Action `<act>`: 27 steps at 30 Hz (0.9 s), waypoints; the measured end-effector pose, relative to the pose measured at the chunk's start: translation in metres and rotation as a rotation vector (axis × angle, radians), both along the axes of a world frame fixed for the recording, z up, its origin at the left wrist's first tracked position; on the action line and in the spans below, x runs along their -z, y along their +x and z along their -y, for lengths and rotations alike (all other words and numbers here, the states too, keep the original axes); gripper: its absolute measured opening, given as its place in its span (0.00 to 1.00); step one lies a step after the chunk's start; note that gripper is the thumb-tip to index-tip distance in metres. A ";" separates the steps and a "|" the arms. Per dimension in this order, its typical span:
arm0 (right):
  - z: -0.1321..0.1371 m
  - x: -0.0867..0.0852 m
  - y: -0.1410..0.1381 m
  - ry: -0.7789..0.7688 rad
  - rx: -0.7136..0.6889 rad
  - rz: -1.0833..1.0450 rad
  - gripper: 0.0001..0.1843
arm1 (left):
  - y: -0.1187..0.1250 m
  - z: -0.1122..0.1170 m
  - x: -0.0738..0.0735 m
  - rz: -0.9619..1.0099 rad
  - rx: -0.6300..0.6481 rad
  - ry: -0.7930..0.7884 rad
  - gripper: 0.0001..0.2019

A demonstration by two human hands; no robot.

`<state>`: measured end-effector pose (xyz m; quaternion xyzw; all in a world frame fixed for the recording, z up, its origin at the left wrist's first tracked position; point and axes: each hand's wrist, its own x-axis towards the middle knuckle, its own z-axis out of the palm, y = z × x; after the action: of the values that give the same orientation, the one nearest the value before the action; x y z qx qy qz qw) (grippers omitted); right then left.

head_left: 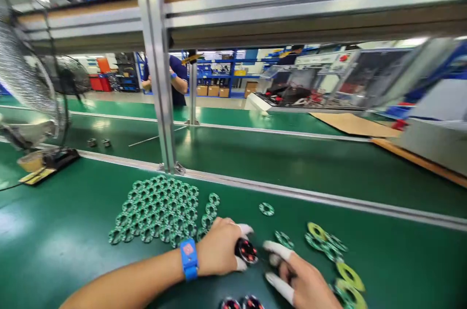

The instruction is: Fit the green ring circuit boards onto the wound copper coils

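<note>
On the left, lots of green rings [156, 209] lie side by side on the green table [91, 192]. Next, the left hand [219, 245] pinches a round black part [247, 252] with red spots. The part is round, so I see no long side. It sits just left of the right hand [306, 280], near but not touching. That hand's thumb and finger are spread, and a loose green ring [283, 240] lies just on their far side. Farther right is a messy row of green and yellow rings [349, 275].

Green rings [156, 208], blue wristband [188, 259], black disc [246, 250] seemingly red-spotted
</note>
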<state>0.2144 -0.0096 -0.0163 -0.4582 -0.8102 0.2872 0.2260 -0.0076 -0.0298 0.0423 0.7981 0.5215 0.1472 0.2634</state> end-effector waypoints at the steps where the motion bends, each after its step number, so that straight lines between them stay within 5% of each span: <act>1: 0.003 -0.004 -0.003 0.052 -0.001 0.006 0.23 | 0.000 0.000 -0.001 0.021 -0.016 -0.022 0.27; 9: 0.018 -0.025 -0.022 0.367 -0.111 0.004 0.29 | 0.001 0.003 0.001 0.021 -0.029 -0.052 0.25; 14: 0.017 -0.039 -0.030 0.660 -0.286 -0.085 0.17 | 0.002 0.001 -0.001 -0.011 0.033 0.003 0.15; 18: 0.024 -0.052 -0.029 0.833 -0.379 0.017 0.18 | 0.000 -0.004 0.000 -0.045 0.051 0.042 0.08; 23: 0.033 -0.057 -0.038 0.594 -0.542 0.252 0.23 | -0.002 -0.008 0.002 -0.021 0.043 0.049 0.10; 27: 0.035 -0.055 -0.034 0.457 -0.553 0.115 0.14 | -0.001 -0.007 0.004 0.005 0.024 0.039 0.10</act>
<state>0.1805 -0.0443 0.0390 -0.1750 -0.9581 0.1230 0.1904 -0.0090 -0.0226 0.0388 0.8088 0.5083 0.1563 0.2509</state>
